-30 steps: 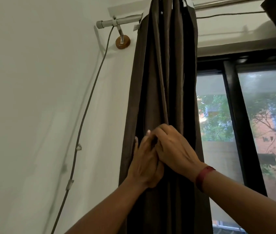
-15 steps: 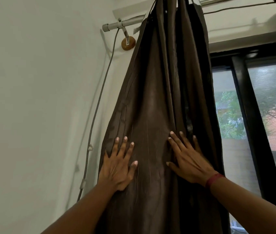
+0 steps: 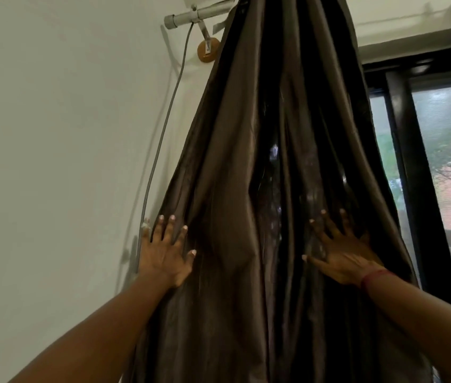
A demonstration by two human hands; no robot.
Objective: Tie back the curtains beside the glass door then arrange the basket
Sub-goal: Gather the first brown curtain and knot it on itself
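**Two flat hands pressed on a hanging brown curtain**

A dark brown, glossy fabric curtain [image 3: 246,161] hangs from a grey metal rod [image 3: 191,16] at the top. Its long axis is vertical, bunched narrow above and fanning wider below. The left hand [image 3: 163,252] presses the curtain's left edge with fingers straight and splayed, just beside a grey cable [image 3: 163,128] on the white wall [image 3: 53,134]. The right hand [image 3: 340,252], equally flat and splayed, presses near the right edge. The black-framed glass door [image 3: 412,161] stands to its right.

A red wristband [image 3: 371,276] adjoins the right grip [image 3: 341,251].
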